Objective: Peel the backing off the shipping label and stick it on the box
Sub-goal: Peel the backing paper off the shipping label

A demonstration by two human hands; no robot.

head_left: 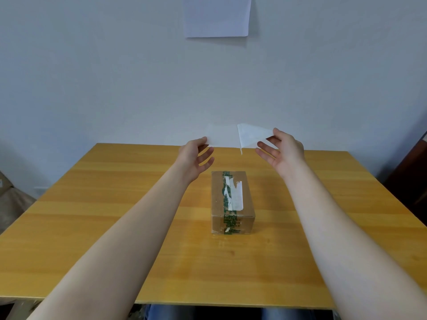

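Observation:
A small brown cardboard box (pixel 232 199) sits in the middle of the wooden table, sealed with green-printed tape and bearing torn white label remains on top. Above and beyond it I hold a white shipping label up in the air. My left hand (pixel 196 158) pinches the left sheet (pixel 221 138) at its left edge. My right hand (pixel 280 151) pinches the right sheet (pixel 251 137), which is folded back and partly split away from the left one. Which sheet is the backing I cannot tell.
The wooden table (pixel 115 227) stands against a pale wall. A white paper sheet (pixel 217 16) hangs on the wall above. Dark furniture (pixel 413 176) stands at the right edge, and a brown object (pixel 9 199) lies on the floor at the left.

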